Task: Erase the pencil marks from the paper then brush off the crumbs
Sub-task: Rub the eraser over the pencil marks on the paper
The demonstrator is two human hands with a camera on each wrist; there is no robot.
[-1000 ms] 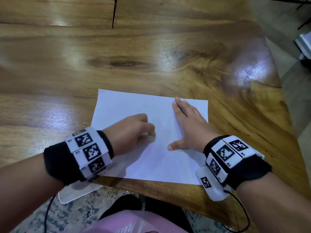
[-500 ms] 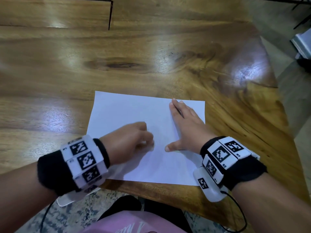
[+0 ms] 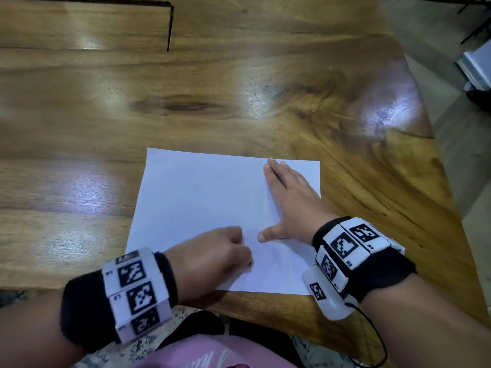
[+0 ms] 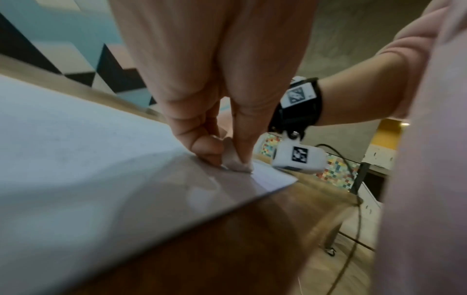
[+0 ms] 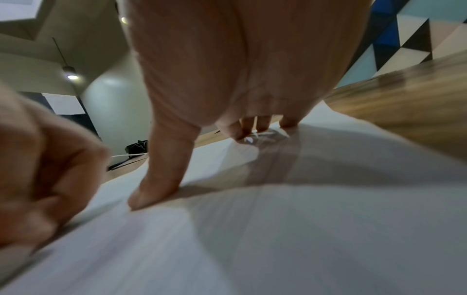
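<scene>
A white sheet of paper (image 3: 202,197) lies on the wooden table near its front edge. My left hand (image 3: 220,256) is curled over the paper's lower middle and pinches a small pale eraser (image 4: 233,159) between thumb and fingers, its tip pressed on the paper (image 4: 76,159). My right hand (image 3: 289,203) lies flat on the right part of the sheet, fingers straight and thumb spread out to the left. In the right wrist view the thumb and fingertips (image 5: 255,127) press on the paper (image 5: 278,229). Any pencil marks are too faint to make out.
The glossy wooden table (image 3: 239,88) stretches far beyond the paper, with a dark gap (image 3: 168,27) at the back left. The table's front edge (image 3: 265,309) runs just under the sheet. Floor and a white object (image 3: 475,65) lie to the right.
My left hand with the eraser has slid toward me, down the paper to its lower middle. The right hand has stayed flat on the sheet.
</scene>
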